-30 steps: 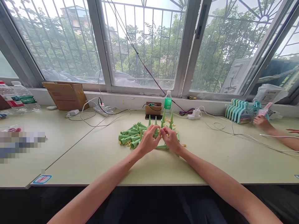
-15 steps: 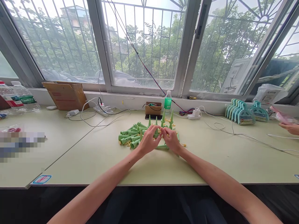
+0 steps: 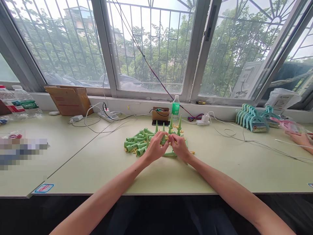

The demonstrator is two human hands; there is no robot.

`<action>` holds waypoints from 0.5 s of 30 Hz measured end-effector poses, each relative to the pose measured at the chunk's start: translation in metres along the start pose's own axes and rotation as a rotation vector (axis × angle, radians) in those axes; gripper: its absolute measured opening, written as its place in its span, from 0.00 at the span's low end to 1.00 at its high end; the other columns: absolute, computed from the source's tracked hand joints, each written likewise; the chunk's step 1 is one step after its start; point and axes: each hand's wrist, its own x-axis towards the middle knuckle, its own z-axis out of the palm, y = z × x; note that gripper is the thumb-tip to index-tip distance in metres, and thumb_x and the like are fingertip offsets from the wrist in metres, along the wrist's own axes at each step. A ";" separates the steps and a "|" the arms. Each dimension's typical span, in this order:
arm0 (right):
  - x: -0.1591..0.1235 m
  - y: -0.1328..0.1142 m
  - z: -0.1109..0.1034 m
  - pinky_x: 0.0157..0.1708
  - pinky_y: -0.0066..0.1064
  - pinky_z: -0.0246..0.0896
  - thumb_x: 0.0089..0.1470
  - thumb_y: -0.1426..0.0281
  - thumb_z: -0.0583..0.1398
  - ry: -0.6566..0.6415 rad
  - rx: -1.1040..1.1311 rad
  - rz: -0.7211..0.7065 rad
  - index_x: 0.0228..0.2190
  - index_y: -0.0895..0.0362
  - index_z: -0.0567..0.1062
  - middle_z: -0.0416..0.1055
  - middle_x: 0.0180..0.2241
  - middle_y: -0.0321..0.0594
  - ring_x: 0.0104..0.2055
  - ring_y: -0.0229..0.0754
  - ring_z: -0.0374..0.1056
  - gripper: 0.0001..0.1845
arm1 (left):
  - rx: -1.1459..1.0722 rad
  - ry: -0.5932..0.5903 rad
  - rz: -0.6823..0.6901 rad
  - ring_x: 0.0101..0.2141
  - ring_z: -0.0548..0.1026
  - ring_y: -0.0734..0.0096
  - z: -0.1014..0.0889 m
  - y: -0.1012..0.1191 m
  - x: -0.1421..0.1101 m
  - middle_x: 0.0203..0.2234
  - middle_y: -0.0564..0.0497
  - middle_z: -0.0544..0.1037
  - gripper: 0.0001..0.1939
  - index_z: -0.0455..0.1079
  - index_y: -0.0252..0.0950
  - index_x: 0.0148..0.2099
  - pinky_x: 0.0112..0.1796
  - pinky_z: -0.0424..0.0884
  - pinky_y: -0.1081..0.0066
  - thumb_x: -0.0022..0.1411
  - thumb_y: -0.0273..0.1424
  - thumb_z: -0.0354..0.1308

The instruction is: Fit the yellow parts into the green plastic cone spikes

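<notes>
In front of me is a pile of green plastic watering spikes (image 3: 133,147) with small yellow valves. Several spikes stand upright (image 3: 170,121) behind my fingers, points up. My left hand (image 3: 157,145) and my right hand (image 3: 179,147) meet above the near side of the pile, thumbs and forefingers pinched together. What the left fingertips pinch is too small and covered to make out. A green spike's tip shows below my right wrist, and its body seems to run under that palm, largely hidden by the hand.
A small cardboard box (image 3: 160,114), a phone (image 3: 158,123) and a green-labelled bottle (image 3: 175,106) stand behind the pile. Power strips (image 3: 107,116) and cables line the back. At the right, another person's hand (image 3: 300,138) holds a pink item beside teal hanger-shaped pieces (image 3: 256,122).
My hands stay almost in place, still pinched together. At the right, the other person's hand has moved left with the pink item, close to the teal pieces.
</notes>
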 end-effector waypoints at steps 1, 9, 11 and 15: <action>0.000 0.000 0.000 0.23 0.28 0.47 0.64 0.55 0.46 -0.001 -0.001 0.002 0.20 0.56 0.62 0.58 0.18 0.33 0.21 0.34 0.51 0.25 | -0.005 -0.004 0.000 0.31 0.71 0.72 0.000 0.000 0.000 0.38 0.49 0.73 0.11 0.66 0.38 0.47 0.31 0.67 0.72 0.61 0.27 0.54; -0.001 -0.002 0.000 0.23 0.27 0.51 0.63 0.54 0.48 -0.004 0.086 0.014 0.23 0.56 0.65 0.62 0.19 0.34 0.21 0.35 0.55 0.23 | 0.007 -0.003 -0.009 0.31 0.70 0.73 0.000 0.000 0.001 0.39 0.49 0.73 0.10 0.66 0.39 0.47 0.29 0.65 0.73 0.62 0.29 0.54; -0.001 -0.001 0.000 0.23 0.27 0.52 0.62 0.55 0.50 -0.030 0.134 0.011 0.29 0.56 0.66 0.66 0.21 0.34 0.21 0.35 0.57 0.19 | 0.007 0.008 -0.017 0.31 0.70 0.73 0.000 0.000 0.001 0.39 0.49 0.73 0.10 0.65 0.39 0.48 0.30 0.65 0.73 0.62 0.30 0.54; -0.002 -0.001 0.000 0.23 0.27 0.53 0.62 0.55 0.50 -0.059 0.156 0.029 0.32 0.55 0.66 0.68 0.23 0.36 0.22 0.36 0.59 0.17 | 0.000 0.004 -0.025 0.32 0.70 0.73 0.000 -0.001 0.001 0.39 0.50 0.73 0.10 0.65 0.39 0.47 0.31 0.66 0.73 0.62 0.30 0.54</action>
